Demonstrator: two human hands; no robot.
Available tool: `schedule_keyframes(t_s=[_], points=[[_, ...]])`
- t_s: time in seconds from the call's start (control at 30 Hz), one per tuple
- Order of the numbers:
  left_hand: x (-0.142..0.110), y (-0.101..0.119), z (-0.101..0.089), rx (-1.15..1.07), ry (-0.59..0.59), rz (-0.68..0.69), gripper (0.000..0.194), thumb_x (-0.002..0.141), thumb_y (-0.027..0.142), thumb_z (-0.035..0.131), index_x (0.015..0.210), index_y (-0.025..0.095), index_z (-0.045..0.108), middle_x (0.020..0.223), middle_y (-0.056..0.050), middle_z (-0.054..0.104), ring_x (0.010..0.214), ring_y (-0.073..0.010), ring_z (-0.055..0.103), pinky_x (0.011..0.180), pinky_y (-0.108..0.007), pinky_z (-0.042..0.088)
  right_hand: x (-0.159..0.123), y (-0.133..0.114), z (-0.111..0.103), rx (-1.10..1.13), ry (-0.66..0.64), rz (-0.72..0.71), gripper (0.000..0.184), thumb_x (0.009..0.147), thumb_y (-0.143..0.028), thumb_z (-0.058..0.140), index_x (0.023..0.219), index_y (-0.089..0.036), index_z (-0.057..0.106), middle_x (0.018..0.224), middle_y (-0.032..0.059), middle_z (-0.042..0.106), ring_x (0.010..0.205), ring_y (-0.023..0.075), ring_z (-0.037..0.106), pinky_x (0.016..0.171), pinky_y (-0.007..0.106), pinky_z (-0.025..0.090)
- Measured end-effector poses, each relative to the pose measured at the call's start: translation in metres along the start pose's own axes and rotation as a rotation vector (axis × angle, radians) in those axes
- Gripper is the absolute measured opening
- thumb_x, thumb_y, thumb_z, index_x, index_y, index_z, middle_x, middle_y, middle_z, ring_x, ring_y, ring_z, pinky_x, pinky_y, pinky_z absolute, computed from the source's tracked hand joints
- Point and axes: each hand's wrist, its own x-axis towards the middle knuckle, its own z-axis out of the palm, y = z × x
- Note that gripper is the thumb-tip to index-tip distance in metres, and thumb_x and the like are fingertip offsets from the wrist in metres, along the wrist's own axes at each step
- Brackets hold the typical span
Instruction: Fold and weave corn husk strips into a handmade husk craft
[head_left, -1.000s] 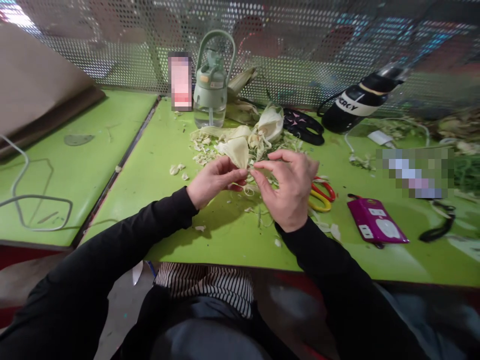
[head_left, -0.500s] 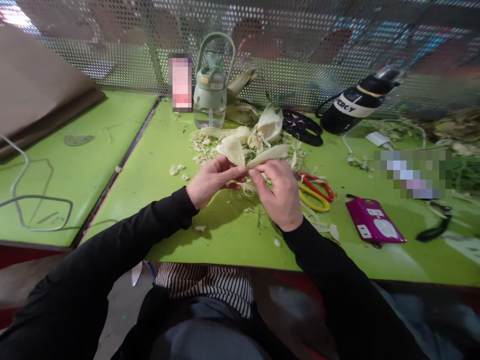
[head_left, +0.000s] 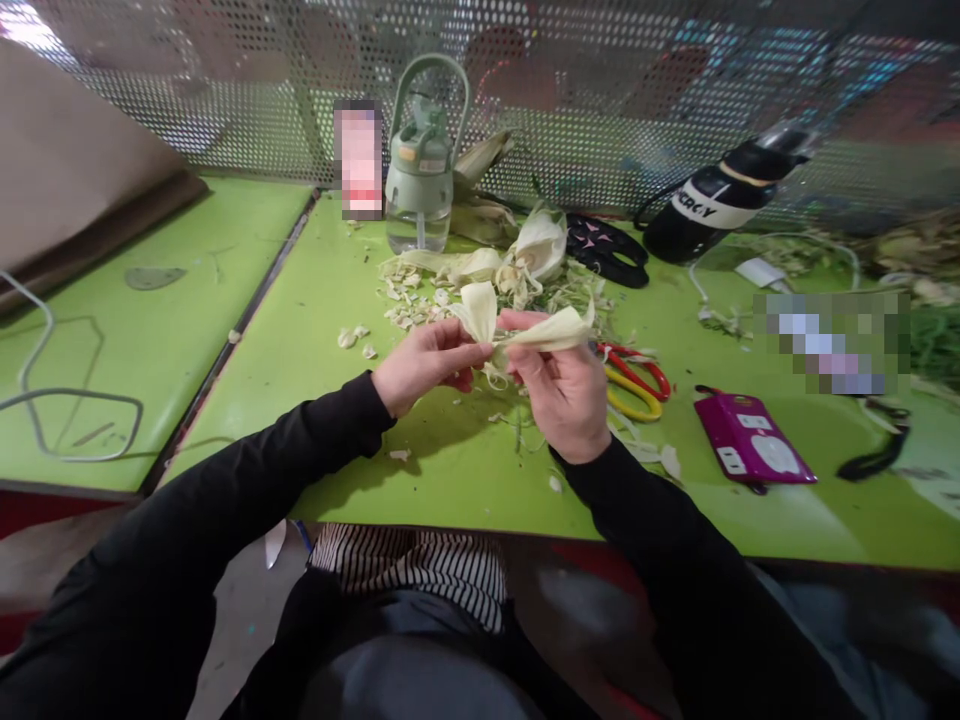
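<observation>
Pale corn husk pieces spread outward from between my two hands, above the green table. My left hand pinches their gathered base between thumb and fingers. My right hand is closed on the right-hand piece, its thumb in front and fingers behind. Just beyond lie more husks and many small pale scraps. Scissors with red and yellow handles rest by my right hand, their blades hidden.
A green water bottle stands at the back beside a blurred upright phone-like object. Farther right are a leaning black bottle, a black openwork item and a purple pouch. Perforated metal panelling borders the table.
My right hand has turned, its fingers now behind the right-hand husk piece, which shows in front of them. My left hand keeps its pinch, and the left piece stands more upright.
</observation>
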Motion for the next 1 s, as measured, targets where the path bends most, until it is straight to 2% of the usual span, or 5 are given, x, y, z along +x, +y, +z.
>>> schedule_keyframes(t_s=[0.1,0.27,0.43,0.63,1.0], points=[[0.000,-0.001,0.000,0.079,-0.031,0.010,0.014,0.091,0.013,0.066,0.081,0.013,0.056,0.064,0.006,0.056,0.049,-0.0027,0.053,0.053,-0.017,0.050,-0.002,-0.003,0.002,0.101,-0.088,0.044,0.027,0.101,-0.046,0.053,0.109,-0.025,0.069,0.096,0.0029,0.070,0.066,0.0115,0.060,0.060,0.028,0.054],[-0.001,0.001,0.002,0.174,-0.063,-0.060,0.021,0.091,0.012,0.066,0.075,0.014,0.053,0.058,0.007,0.055,0.047,-0.0036,0.055,0.052,-0.017,0.049,-0.001,-0.007,-0.001,0.359,-0.178,0.192,0.037,0.100,-0.059,0.047,0.110,-0.026,0.061,0.074,-0.0024,0.046,0.061,0.0125,0.046,0.056,0.028,0.045],[-0.004,0.003,0.006,0.171,-0.082,-0.065,0.021,0.091,0.011,0.065,0.075,0.013,0.052,0.058,0.007,0.054,0.047,-0.0032,0.055,0.053,-0.017,0.048,0.003,-0.013,-0.006,0.235,-0.208,0.254,0.041,0.101,-0.059,0.044,0.089,-0.024,0.062,0.069,-0.0033,0.039,0.055,0.0110,0.035,0.049,0.027,0.031],[-0.003,-0.001,0.005,0.134,-0.069,-0.038,0.022,0.090,0.010,0.067,0.075,0.014,0.051,0.058,0.008,0.055,0.047,-0.0030,0.054,0.054,-0.017,0.048,0.003,-0.009,-0.005,0.112,-0.093,0.205,0.033,0.099,-0.053,0.055,0.086,-0.023,0.059,0.064,-0.0057,0.049,0.050,0.0073,0.040,0.047,0.024,0.032],[0.000,-0.004,-0.001,-0.017,-0.120,-0.024,0.014,0.089,0.014,0.068,0.082,0.013,0.056,0.066,0.006,0.058,0.054,-0.0028,0.056,0.059,-0.019,0.052,0.009,-0.010,-0.004,0.360,0.044,0.208,0.029,0.093,-0.052,0.065,0.091,-0.024,0.058,0.075,-0.0042,0.065,0.051,0.0058,0.054,0.046,0.020,0.044]])
